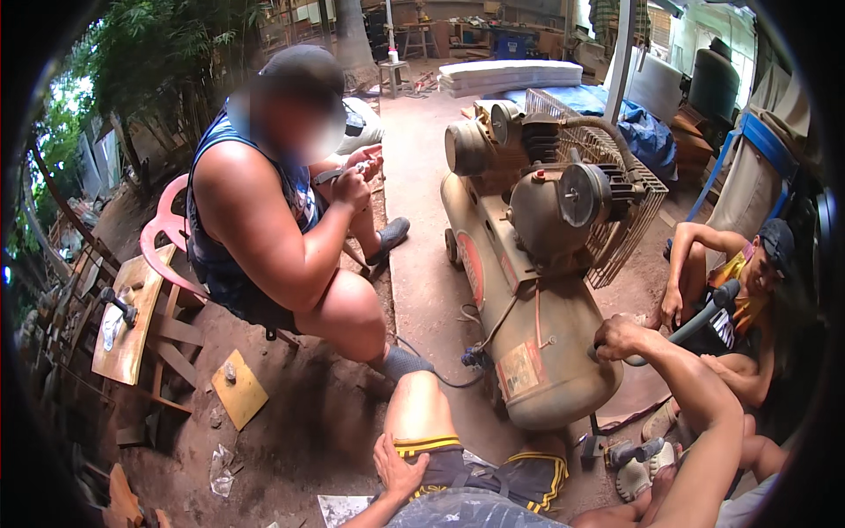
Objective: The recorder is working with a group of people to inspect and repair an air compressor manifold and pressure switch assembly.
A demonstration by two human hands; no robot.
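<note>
The fingers of the right hand [619, 337] are bent against the near end of the air compressor [563, 352]; whether they grip anything there cannot be told. A grey bar [691, 330] passes behind that wrist. The left hand [400, 468], nearer than the compressor, lies loosely spread over dark shorts [440, 459] with yellow stripes and pale lettering, its fingers grasping nothing. On the compressor's dusty tank sit a red-and-beige rectangular label [521, 370], its print too small to tell, and a red oval marking [471, 268] along the side. Left of the compressor, a seated person [242, 194] has both hands around something too small to tell; farther left stands a small wooden counter [106, 356] bearing a black part [119, 306]. Right of the compressor crouches another person [757, 290], white print on the dark clothing. Beyond it lie a pale stack [510, 77] and blue sheeting [638, 123].
</note>
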